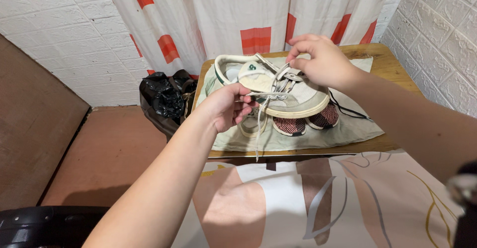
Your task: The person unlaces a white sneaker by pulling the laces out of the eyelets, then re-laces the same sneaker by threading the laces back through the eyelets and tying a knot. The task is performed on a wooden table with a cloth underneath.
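A cream sneaker (278, 86) with green trim and a pale sole is held in the air over a small wooden table (392, 67). My left hand (226, 106) grips its side near the tongue and pinches a white lace. My right hand (320, 59) pulls on the laces at the top of the shoe. A loose lace end (257, 139) hangs down below the shoe. Under it, a second cream sneaker (251, 125) and a pair of red knit shoes (308, 123) lie on a pale green cloth (343, 129).
A black plastic bag (164, 96) sits on the floor left of the table. A white curtain with orange-red blocks (248, 14) hangs behind. White brick-pattern walls stand left and right. A patterned sheet (323, 203) covers the near surface.
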